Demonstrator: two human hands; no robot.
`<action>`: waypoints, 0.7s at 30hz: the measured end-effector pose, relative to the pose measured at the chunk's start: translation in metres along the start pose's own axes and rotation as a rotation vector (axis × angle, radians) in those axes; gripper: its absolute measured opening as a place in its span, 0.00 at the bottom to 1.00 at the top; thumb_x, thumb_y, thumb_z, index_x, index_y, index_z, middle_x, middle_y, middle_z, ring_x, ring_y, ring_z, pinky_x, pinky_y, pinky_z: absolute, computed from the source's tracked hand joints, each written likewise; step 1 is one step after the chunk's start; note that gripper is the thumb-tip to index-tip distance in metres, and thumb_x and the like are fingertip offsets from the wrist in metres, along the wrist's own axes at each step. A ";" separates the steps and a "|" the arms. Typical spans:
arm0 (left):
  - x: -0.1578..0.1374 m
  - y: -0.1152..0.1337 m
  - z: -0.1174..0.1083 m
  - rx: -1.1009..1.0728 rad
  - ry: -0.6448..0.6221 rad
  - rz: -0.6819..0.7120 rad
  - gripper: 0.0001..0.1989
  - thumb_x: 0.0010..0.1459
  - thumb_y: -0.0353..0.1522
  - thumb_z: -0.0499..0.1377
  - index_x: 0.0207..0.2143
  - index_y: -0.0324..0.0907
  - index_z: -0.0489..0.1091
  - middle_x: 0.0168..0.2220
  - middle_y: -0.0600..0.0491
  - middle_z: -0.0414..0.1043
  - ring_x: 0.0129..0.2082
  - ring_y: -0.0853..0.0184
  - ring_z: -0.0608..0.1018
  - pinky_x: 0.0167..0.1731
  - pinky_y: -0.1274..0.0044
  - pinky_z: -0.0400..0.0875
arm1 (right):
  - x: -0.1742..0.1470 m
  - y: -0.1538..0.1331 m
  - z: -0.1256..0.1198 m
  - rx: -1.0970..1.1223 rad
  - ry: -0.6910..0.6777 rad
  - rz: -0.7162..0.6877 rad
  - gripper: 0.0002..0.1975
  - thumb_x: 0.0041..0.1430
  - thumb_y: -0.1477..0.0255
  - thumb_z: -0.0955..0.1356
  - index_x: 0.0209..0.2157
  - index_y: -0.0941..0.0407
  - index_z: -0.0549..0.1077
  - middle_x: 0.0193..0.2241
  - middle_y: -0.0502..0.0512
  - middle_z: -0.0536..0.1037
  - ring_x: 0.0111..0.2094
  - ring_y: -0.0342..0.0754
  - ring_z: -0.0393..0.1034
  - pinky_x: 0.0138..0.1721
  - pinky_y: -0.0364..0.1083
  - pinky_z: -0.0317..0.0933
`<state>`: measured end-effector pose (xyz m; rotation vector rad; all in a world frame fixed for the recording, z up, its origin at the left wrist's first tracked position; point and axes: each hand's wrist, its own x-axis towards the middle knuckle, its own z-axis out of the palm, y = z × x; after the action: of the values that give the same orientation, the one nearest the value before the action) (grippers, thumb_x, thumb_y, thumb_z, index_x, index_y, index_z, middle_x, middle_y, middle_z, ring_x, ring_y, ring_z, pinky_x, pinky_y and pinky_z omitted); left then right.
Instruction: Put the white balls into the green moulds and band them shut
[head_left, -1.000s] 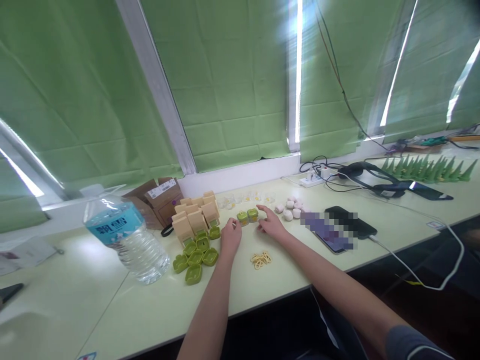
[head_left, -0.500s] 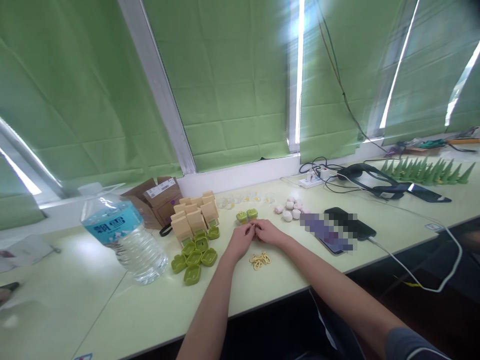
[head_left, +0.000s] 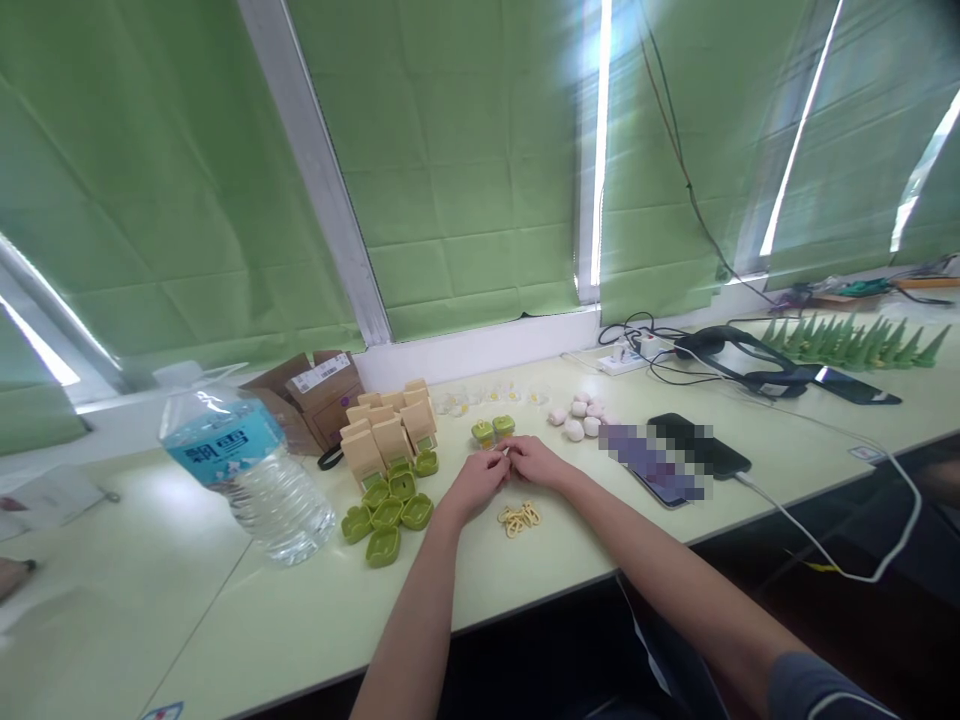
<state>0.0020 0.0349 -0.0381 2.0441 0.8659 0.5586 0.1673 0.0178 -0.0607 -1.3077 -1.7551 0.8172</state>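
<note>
My left hand [head_left: 480,480] and my right hand [head_left: 534,463] meet at mid-table, fingertips closed and nearly touching. Whatever small thing sits between them is too hidden to name. Just beyond the fingers stand two small green-topped containers [head_left: 483,433] with clear lower parts. Between my forearms lies a small heap of pale yellow loops [head_left: 519,518]. To the left of my left hand are several green flower- and square-shaped cups [head_left: 387,513]. Several beige upright pieces [head_left: 388,440] stand behind those cups. Pale pink rounded pieces [head_left: 575,430] are grouped beyond my right hand.
Clear domes with yellow centres [head_left: 493,394] line the back. A large water bottle [head_left: 247,470] and a cardboard box [head_left: 322,400] stand left. Right are a phone [head_left: 701,447] with a white cable, a power strip [head_left: 622,358], a black headset [head_left: 750,365] and green cones [head_left: 855,345].
My hands stay together in nearly the same place, with the fingers shifting slightly. At the far left edge, another person's hand has moved a little. The objects on the table remain in place.
</note>
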 end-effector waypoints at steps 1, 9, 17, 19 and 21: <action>-0.002 0.003 -0.001 0.003 -0.043 0.003 0.16 0.58 0.40 0.53 0.23 0.39 0.65 0.22 0.56 0.63 0.24 0.72 0.63 0.28 0.77 0.57 | 0.001 0.001 0.000 0.004 0.034 0.025 0.19 0.54 0.81 0.58 0.40 0.57 0.76 0.21 0.49 0.73 0.21 0.41 0.64 0.27 0.40 0.58; -0.009 0.022 -0.002 0.074 -0.410 0.050 0.19 0.47 0.45 0.66 0.37 0.41 0.75 0.30 0.54 0.68 0.30 0.71 0.67 0.30 0.78 0.59 | 0.001 -0.003 -0.003 0.019 0.078 0.056 0.17 0.59 0.77 0.59 0.40 0.58 0.77 0.25 0.51 0.76 0.27 0.43 0.69 0.31 0.41 0.61; -0.011 0.016 -0.024 0.005 -0.530 -0.024 0.18 0.47 0.44 0.67 0.34 0.40 0.73 0.28 0.54 0.71 0.27 0.73 0.69 0.29 0.80 0.62 | 0.003 0.002 -0.001 0.007 0.041 0.040 0.16 0.59 0.77 0.59 0.39 0.57 0.77 0.22 0.50 0.74 0.21 0.41 0.65 0.26 0.40 0.58; -0.012 0.014 -0.029 0.036 -0.547 -0.065 0.18 0.45 0.44 0.68 0.33 0.39 0.73 0.28 0.53 0.72 0.27 0.72 0.70 0.29 0.80 0.62 | 0.004 0.003 -0.001 0.041 0.020 0.056 0.16 0.60 0.76 0.58 0.40 0.57 0.76 0.22 0.49 0.74 0.19 0.40 0.62 0.24 0.40 0.57; -0.013 0.012 -0.030 0.069 -0.547 -0.075 0.18 0.44 0.42 0.69 0.33 0.39 0.74 0.28 0.53 0.73 0.28 0.72 0.70 0.29 0.80 0.63 | 0.003 0.004 0.000 0.056 0.012 0.055 0.16 0.61 0.76 0.58 0.39 0.57 0.76 0.22 0.49 0.74 0.19 0.40 0.62 0.24 0.40 0.57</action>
<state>-0.0211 0.0359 -0.0119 2.0655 0.6297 -0.0810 0.1689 0.0220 -0.0631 -1.3260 -1.6813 0.8810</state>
